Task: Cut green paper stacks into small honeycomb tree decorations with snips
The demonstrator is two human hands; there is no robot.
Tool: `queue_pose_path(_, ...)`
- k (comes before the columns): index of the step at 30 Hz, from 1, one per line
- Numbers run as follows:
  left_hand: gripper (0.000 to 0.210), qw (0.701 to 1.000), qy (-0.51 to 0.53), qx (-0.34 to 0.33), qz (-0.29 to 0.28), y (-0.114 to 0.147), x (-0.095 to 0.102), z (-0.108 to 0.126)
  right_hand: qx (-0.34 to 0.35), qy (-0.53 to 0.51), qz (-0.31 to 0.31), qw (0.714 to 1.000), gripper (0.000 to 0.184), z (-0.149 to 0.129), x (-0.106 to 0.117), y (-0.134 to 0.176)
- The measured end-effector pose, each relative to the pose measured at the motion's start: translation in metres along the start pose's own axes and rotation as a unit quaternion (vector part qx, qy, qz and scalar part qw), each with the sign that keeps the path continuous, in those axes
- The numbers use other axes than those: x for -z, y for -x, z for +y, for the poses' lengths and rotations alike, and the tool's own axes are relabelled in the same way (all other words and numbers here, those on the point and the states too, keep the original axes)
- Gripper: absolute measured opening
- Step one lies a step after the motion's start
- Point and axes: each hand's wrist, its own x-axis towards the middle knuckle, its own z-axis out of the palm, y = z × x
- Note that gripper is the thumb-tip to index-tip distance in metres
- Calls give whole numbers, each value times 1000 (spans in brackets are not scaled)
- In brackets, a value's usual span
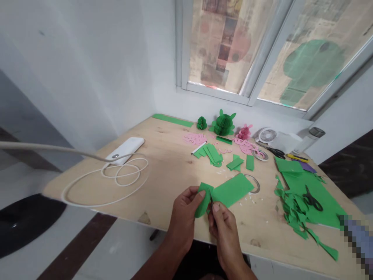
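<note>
Near the table's front edge, my left hand (185,205) pinches a green paper piece (201,209) with a rounded lower end. My right hand (223,221) is closed round small scissors (211,195), whose handles are mostly hidden by the fingers. The scissor blades lie against the right side of that paper. Just beyond my right hand, a green paper rectangle (233,189) rests on the table, partly over a roll of tape (253,184). Tiny white scraps lie around it.
A white power bank (128,149) with a looped cable (87,201) lies left. Green strips (214,153), pink cutouts (194,138) and paper honeycomb figures (223,124) stand toward the back. Right are green scraps (294,206), black scissors (313,199), a yellow cutter (297,157) and a fan (267,135).
</note>
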Motion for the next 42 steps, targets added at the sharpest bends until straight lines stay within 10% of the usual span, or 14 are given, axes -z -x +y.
queue_pose_path(42, 15, 999, 8, 33, 7, -11, -10, -7, 64, 49, 61, 995, 48, 0, 3, -11)
